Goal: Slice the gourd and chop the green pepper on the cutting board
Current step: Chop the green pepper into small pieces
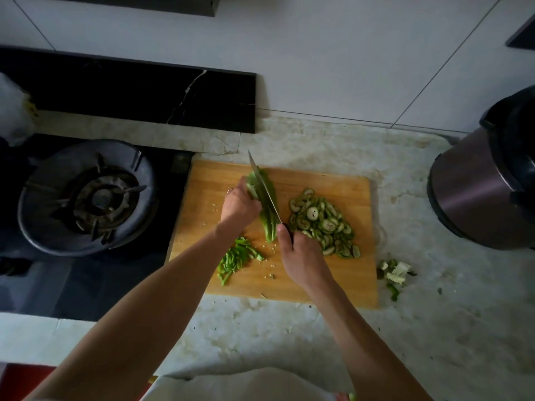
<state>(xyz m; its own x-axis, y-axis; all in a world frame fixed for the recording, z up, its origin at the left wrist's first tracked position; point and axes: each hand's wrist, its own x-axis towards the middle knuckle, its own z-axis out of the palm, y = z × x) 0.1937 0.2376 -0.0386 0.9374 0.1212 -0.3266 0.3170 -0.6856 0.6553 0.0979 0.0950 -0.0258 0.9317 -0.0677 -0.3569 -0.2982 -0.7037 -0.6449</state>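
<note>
knife laid along green pepper on board

far left, a round black gas burner (pixel 86 196) sits in the dark glass hob. right of it a rectangular light wooden cutting board (pixel 347 287) lies on the pale marble counter (pixel 434 328). on the board's near left is a small heap of bright green pepper strips (pixel 236 259), pale seeds scattered close by. the left hand (pixel 238 205), fingers curled, presses on the long flattened green pepper (pixel 267 218) at the board's centre. a steel-bladed kitchen knife (pixel 263 188) lies lengthwise on that pepper, tip pointing away. the right hand (pixel 302 257) grips the knife's dark handle, thumb up by the blade. just right, a pile of round sliced gourd pieces (pixel 324 224) covers the board's right half. off the board's right edge lie green and white vegetable scraps (pixel 395 272). far right stands a dark metallic electric cooker (pixel 477 186).
</note>
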